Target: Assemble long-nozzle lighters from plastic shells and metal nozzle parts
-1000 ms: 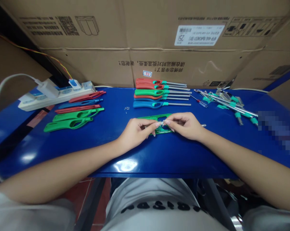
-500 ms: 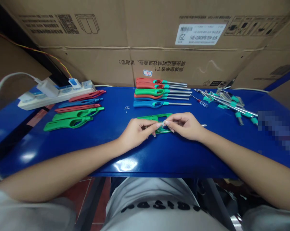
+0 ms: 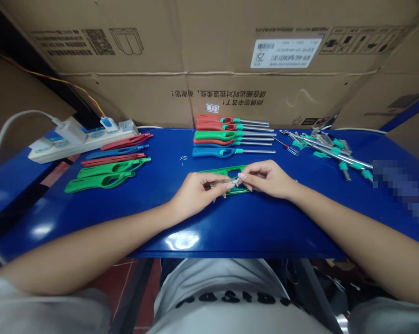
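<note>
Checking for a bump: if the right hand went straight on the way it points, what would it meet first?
Probably the small metal part just ahead of the right hand, with the left hand behind it; depth is hard to judge.

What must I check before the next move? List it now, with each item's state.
Small silver metal part pinched between left hand and right hand: ok.
Green plastic lighter shell beneath both hands: ok.
Metal part seated in the shell: cannot tell, fingers hide it.
Rows of coloured plastic lighters with steel barrels clear of the hands: ok.
Tiny metal bits on the glossy blue tabletop: not ok, lying loose.
</note>
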`<state>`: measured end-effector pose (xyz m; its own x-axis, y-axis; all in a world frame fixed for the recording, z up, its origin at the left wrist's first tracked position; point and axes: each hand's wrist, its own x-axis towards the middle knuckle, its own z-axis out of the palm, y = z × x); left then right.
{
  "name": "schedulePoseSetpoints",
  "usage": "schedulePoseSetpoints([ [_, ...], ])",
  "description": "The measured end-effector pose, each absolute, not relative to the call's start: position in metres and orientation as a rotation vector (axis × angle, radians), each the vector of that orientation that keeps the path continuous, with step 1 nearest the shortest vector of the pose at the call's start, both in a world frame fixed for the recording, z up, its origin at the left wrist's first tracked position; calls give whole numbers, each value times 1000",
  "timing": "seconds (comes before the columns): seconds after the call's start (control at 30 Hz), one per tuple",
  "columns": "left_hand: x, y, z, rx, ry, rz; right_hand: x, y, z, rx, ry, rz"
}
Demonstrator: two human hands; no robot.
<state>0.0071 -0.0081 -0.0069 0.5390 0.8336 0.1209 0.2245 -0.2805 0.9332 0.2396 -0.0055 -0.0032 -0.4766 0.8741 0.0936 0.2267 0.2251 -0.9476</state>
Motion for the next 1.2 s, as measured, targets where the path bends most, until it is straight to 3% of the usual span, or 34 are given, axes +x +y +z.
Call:
schedulePoseSetpoints([
  [1.2, 11, -9, -8, 1788, 888, 823, 230, -10, -4, -1013, -1714, 1245],
])
